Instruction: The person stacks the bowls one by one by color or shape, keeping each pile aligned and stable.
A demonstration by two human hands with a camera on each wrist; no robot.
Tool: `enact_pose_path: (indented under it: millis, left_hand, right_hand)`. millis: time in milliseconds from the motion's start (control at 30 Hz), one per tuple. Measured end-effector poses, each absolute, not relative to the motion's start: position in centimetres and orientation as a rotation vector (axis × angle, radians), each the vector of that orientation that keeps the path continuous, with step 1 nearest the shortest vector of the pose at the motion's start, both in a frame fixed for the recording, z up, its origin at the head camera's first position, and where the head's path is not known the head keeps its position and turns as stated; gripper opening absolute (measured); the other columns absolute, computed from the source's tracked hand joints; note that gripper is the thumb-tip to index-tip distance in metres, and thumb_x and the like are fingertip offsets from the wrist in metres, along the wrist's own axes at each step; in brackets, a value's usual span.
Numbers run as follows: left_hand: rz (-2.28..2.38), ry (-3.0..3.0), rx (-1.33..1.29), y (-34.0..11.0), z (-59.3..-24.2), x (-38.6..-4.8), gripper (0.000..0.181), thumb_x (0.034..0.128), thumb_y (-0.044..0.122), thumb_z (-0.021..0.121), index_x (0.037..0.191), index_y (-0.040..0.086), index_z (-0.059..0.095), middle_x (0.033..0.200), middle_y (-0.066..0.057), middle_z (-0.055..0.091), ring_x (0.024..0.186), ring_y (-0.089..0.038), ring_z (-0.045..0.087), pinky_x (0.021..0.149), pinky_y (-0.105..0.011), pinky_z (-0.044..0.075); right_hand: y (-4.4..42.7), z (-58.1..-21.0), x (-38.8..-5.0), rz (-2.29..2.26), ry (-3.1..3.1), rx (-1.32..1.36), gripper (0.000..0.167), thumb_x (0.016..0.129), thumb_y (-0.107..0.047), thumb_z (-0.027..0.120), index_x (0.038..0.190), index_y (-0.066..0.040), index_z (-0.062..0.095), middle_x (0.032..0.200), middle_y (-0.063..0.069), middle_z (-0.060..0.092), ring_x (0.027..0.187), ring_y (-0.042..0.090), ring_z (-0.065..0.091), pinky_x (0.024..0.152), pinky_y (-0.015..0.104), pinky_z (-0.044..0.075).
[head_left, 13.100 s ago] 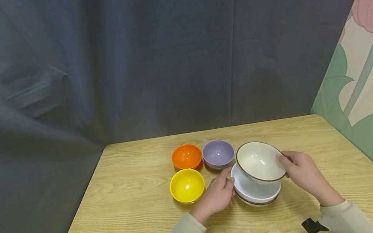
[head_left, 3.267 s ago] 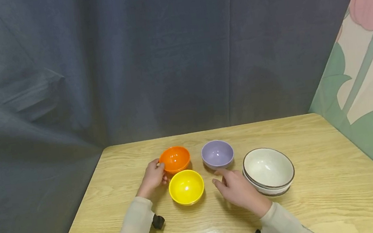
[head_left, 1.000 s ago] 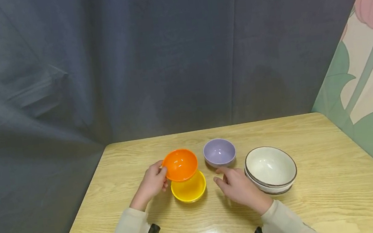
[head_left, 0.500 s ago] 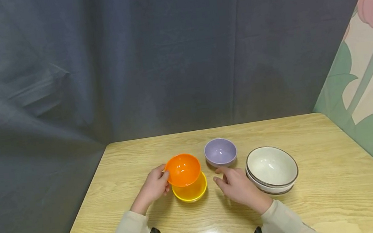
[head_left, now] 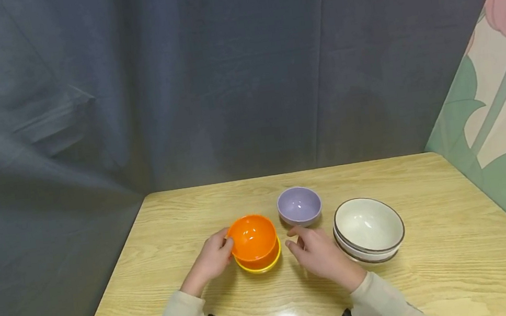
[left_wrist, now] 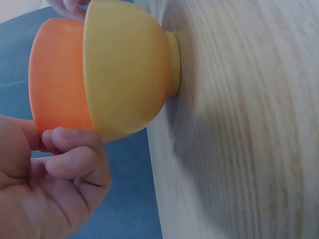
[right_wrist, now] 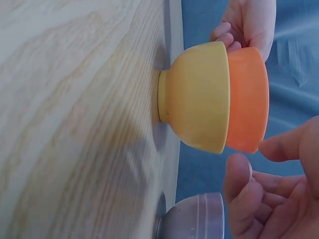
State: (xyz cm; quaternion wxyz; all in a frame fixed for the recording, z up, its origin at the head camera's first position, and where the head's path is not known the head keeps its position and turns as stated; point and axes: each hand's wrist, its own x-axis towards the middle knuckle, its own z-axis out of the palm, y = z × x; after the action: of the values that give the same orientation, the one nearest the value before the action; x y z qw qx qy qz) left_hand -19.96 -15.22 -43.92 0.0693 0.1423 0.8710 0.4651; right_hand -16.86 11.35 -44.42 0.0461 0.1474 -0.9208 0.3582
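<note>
My left hand (head_left: 211,258) pinches the rim of the orange bowl (head_left: 253,237) at its left side. The orange bowl sits partly inside the yellow bowl (head_left: 261,270), its upper part standing above the yellow rim; in the left wrist view the orange wall (left_wrist: 60,74) shows beyond the yellow bowl (left_wrist: 127,69), whose foot is on the table. To the right of both bowls is my right hand (head_left: 324,256), thumb and forefinger apart and holding nothing. In the right wrist view its fingertips are close to the orange bowl (right_wrist: 247,99); whether they touch it I cannot tell.
A purple bowl (head_left: 299,206) stands behind my right hand. To the right of that hand is a stack of white bowls with dark rims (head_left: 369,225). The wooden table (head_left: 460,259) ends at a dark cloth (head_left: 224,77) at the back, and a flower-patterned wall is on the right.
My left hand has brought the orange bowl toward the front and slightly right, down into the yellow bowl. The right hand has shifted slightly left; the purple and white bowls have stayed put.
</note>
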Motion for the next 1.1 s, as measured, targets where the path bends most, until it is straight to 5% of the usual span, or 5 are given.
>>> enact_pose_path:
  millis: [433,1100]
  left_hand:
    - [1.322,2.751,0.480,-14.8,-44.7,-19.7,0.024,0.1006,0.003,0.042,0.099,0.003,0.065,0.059,0.002,0.045,0.047,-0.008,0.036,0.045,-0.022,0.033]
    - [1.209,2.793,0.428,-14.1,-45.1,-19.7,0.024,0.1017,0.006,0.040,0.089,0.003,0.061,0.061,0.001,0.043,0.049,-0.011,0.037,0.045,-0.022,0.033]
  right_hand:
    - [10.1,-44.4,-17.2,1.117,-2.794,0.451,0.025,0.094,-0.015,0.065,0.113,0.000,0.069,0.068,-0.006,0.056,0.053,0.006,0.048,0.052,0.023,0.042]
    - [8.9,-44.6,-17.6,1.220,-2.677,0.500,0.033,0.085,0.000,0.063,0.117,0.009,0.066,0.072,-0.002,0.057,0.051,0.003,0.044,0.049,0.020,0.041]
